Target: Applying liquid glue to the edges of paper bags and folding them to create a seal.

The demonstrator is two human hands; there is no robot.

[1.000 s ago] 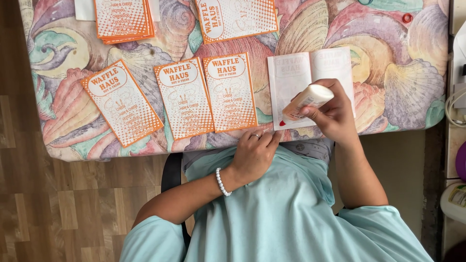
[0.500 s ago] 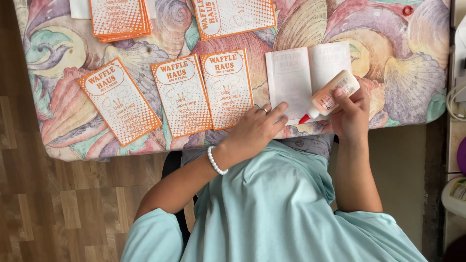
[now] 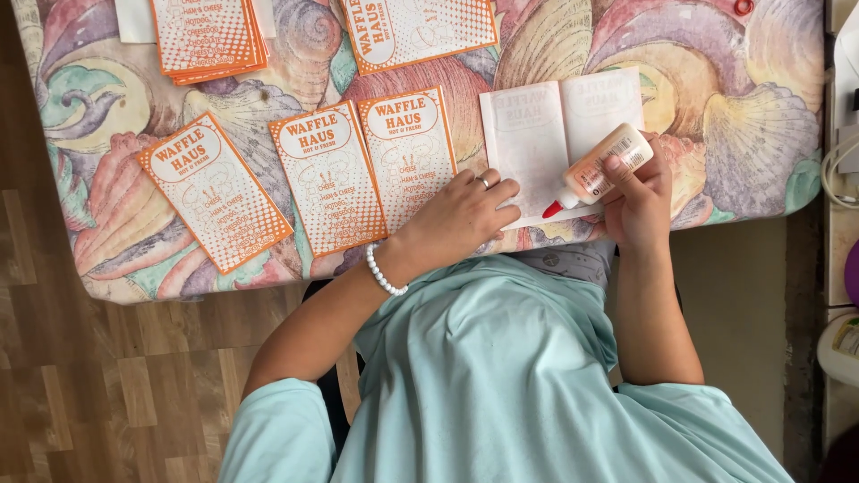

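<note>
Glue bottle (image 3: 598, 168) — tilted, red tip on open white sheet (image 3: 537, 143).

Home craft spot: shell-patterned tablecloth (image 3: 743, 134), wood-look floor (image 3: 107, 394).

The glue bottle (image 3: 601, 166) in the right hand (image 3: 640, 201) looks like smooth plastic with a slight sheen, its red tip (image 3: 553, 209) glossy. The open white sheet (image 3: 559, 143) under the left hand (image 3: 461, 215) is matt paper, as are the orange-printed cards (image 3: 327, 179) beside it. The surface (image 3: 761, 134) wears a soft printed cloth, matt. A bracelet (image 3: 383, 273) of glossy white beads circles the left wrist; a ring (image 3: 484, 182) glints like metal. The floor (image 3: 80, 385) is smooth wood-look board.
</note>
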